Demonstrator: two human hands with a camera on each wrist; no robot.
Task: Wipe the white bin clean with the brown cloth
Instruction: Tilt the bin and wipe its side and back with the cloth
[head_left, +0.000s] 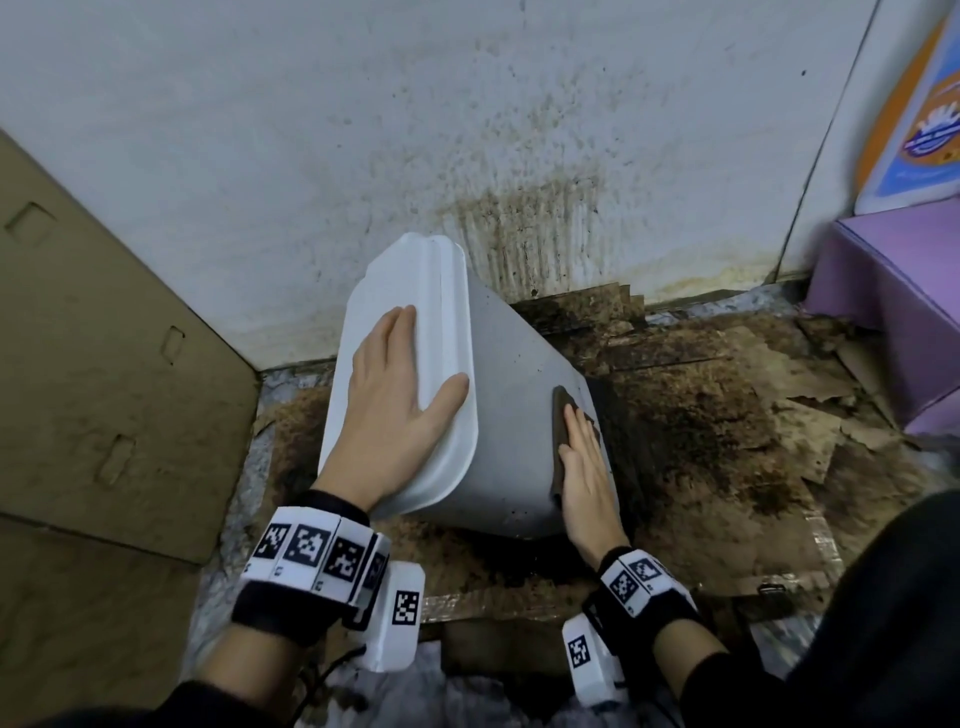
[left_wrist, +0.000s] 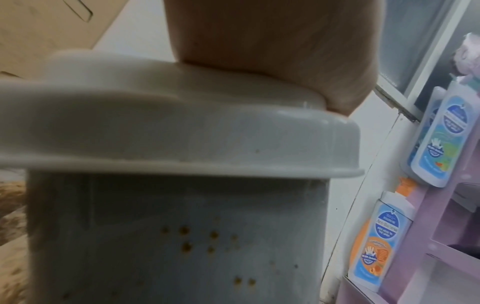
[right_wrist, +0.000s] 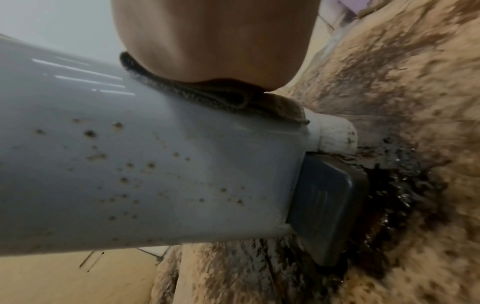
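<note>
Two hands at work: both lie flat with straight fingers, neither curled round anything.
Head view: the white bin leans tilted near the stained wall; the left hand presses on its lid, and the right hand pins the brown cloth against the bin's side, low down.
Left wrist view: brown spots show on the bin wall under the lid rim; soap bottles stand off to the right.
Right wrist view: the folded cloth sits under the palm, just above the dark pedal, which rests in wet black grime on the soiled cardboard.
Risk: I judge a downward stroke could drag the cloth into that grime and smear it back onto the bin; with only flat palms steadying it, the tilted bin could also slip.
</note>
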